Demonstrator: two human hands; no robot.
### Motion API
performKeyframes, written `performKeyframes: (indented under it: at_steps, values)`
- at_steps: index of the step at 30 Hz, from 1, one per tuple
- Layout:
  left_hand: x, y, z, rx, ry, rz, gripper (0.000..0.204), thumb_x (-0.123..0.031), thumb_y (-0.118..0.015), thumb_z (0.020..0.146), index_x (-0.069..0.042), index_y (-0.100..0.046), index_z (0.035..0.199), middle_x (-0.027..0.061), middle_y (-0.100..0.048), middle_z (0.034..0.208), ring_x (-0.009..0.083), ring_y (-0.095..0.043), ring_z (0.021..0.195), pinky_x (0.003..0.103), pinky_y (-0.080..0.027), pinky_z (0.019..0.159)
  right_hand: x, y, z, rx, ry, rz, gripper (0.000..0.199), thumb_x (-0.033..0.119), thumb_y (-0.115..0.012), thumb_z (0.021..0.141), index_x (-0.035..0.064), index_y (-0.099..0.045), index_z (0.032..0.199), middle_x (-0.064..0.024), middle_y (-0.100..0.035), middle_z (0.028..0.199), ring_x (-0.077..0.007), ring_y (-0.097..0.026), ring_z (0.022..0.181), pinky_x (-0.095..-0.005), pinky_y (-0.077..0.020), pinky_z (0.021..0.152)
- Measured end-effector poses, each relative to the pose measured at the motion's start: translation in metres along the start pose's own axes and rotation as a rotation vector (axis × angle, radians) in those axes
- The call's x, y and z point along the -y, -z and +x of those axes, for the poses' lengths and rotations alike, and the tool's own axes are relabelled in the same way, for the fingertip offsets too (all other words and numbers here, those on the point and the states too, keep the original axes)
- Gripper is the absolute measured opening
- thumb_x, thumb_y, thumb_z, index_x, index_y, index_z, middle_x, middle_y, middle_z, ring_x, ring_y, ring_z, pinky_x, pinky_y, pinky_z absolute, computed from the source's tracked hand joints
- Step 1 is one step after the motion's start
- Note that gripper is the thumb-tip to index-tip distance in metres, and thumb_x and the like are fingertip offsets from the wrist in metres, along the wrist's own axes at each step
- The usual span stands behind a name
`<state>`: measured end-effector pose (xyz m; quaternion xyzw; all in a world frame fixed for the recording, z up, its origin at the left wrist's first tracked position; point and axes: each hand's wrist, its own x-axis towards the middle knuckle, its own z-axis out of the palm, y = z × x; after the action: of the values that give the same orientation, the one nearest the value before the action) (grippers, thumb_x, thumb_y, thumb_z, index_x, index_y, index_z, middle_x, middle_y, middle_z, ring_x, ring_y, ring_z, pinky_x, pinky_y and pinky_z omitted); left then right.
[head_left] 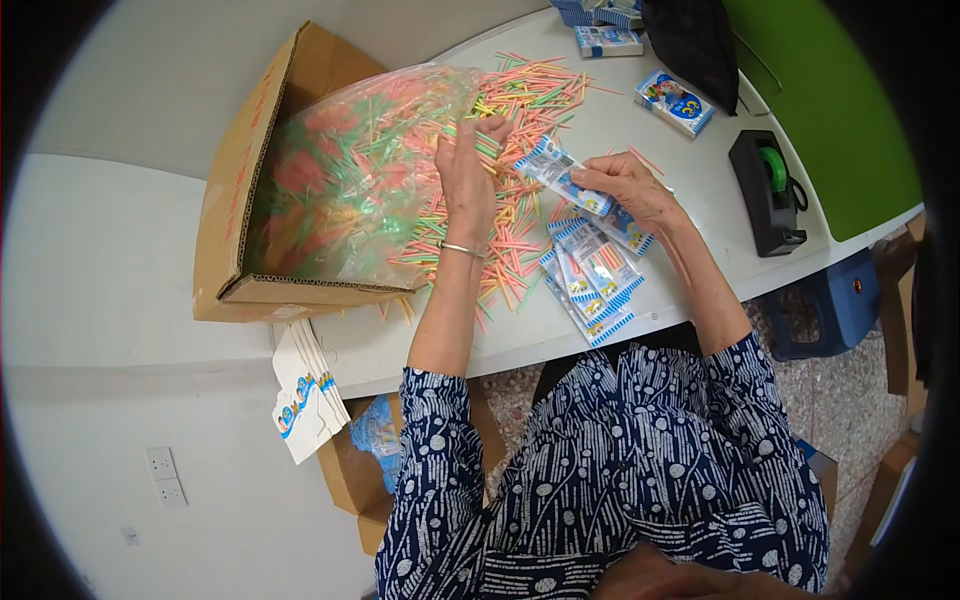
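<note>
My left hand (pixel 466 185), a metal bangle at its wrist, is closed round a small bunch of thin coloured sticks (pixel 484 146) in green, pink and yellow. To its right, my right hand (pixel 632 187) pinches a blue-and-white plastic packet (pixel 552 168) between thumb and fingers. The packet points toward the bunch of sticks; how full it is I cannot tell. Loose pink, green and yellow sticks (pixel 520 225) lie heaped around and beyond my left hand. Below my right hand lies an overlapping pile of similar packets (pixel 600 272), some with sticks showing inside.
At left, an open cardboard box (pixel 228 215) lies on its side with a clear bag (pixel 350 170) of sticks spilling out. A black tape dispenser (pixel 765 195), a printed small box (pixel 675 103) and a black bag (pixel 695 45) are at right. White printed cards (pixel 305 395) hang by the table's edge.
</note>
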<state>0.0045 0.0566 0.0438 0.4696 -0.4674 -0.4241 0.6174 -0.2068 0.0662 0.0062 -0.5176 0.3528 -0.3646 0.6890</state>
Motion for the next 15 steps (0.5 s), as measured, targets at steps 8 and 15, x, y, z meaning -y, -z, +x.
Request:
performKeyframes:
  at_steps: [8, 15]
  values:
    - [-0.027, -0.026, -0.022, 0.110, 0.046, -0.334, 0.034, -0.029, -0.041, 0.100, 0.003, -0.050, 0.102, 0.0215, -0.059, 0.111, 0.0319, -0.061, 0.107, 0.037, -0.055, 0.084, 0.012, -0.004, -0.011, 0.155, -0.058, 0.042, 0.025, 0.025, -0.066, 0.088, 0.0009, -0.071, 0.095, 0.0017, -0.064, 0.081, -0.0036, -0.053, 0.071, -0.0199, -0.0410, 0.063]
    - [-0.032, -0.046, -0.041, 0.085, 0.011, -0.256, 0.043, -0.037, -0.042, 0.100, 0.004, -0.055, 0.104, 0.0158, -0.064, 0.099, 0.0206, -0.064, 0.093, 0.026, -0.052, 0.073, 0.001, 0.003, -0.010, 0.158, -0.044, 0.113, 0.026, 0.024, -0.065, 0.089, -0.0003, -0.070, 0.097, -0.0011, -0.066, 0.084, -0.0056, -0.057, 0.074, -0.0216, -0.0452, 0.067]
